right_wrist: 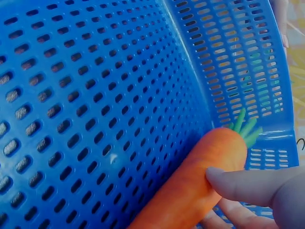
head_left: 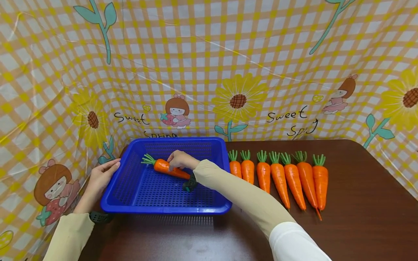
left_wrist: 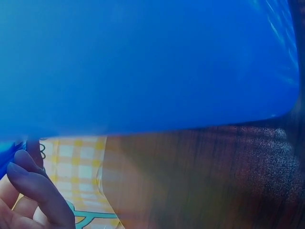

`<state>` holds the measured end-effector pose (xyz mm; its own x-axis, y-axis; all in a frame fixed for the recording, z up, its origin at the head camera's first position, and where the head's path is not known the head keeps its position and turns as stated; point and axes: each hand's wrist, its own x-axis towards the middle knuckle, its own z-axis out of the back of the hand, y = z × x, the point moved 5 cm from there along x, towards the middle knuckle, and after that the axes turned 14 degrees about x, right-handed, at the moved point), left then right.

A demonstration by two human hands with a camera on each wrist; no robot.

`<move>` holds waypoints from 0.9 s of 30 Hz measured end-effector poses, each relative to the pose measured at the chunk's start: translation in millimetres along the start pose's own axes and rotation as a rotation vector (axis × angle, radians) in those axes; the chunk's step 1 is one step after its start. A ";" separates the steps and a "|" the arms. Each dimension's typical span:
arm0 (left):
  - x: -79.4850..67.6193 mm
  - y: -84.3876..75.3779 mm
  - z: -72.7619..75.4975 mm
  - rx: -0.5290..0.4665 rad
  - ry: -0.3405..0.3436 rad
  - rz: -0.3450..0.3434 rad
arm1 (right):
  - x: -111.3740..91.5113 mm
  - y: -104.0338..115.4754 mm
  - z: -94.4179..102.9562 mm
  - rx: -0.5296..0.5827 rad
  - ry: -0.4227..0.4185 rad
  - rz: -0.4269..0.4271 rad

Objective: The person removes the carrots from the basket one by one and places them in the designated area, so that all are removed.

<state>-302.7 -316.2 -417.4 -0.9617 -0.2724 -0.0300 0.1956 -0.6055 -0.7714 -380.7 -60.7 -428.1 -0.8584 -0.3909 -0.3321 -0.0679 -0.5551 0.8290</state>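
My right hand (head_left: 183, 160) is inside a blue plastic basket (head_left: 166, 209), gripping an orange carrot (head_left: 161, 166) with green stem stubs. In the right wrist view the thumb presses on top of the carrot (right_wrist: 190, 183), with fingers beneath its far side; the tapered end leaves that frame. The carrot slants over the perforated floor, stems toward the left wall. At the basket's left rim, my left hand (head_left: 101, 177) pinches the edge between thumb and fingers. The left wrist view is mostly filled by the basket's outer wall (left_wrist: 157, 67), with fingers (left_wrist: 40, 191) at the lower left.
Right of the basket, several more carrots (head_left: 279, 174) lie side by side in a row, stems away from me; my right forearm covers some tips. All stand on a dark brown table (head_left: 356, 203). A checked, flower-printed cloth (head_left: 202, 65) hangs behind and at both sides.
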 end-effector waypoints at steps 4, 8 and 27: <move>0.9 -2.6 -0.6 0.032 0.013 -0.006 | 1.1 0.5 2.1 -0.022 0.008 0.026; 0.5 -3.3 -0.8 0.043 0.032 0.002 | 1.9 -0.3 0.1 -0.062 -0.009 0.042; -2.1 -1.6 0.6 0.026 0.054 -0.004 | -5.0 -9.5 4.5 -0.104 -0.004 -0.086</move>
<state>-300.8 -315.1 -415.7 -0.9712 -0.2303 -0.0618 0.1964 -0.6257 -0.7549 -378.0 -50.1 -432.3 -0.8536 -0.3357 -0.3983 -0.0889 -0.6594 0.7465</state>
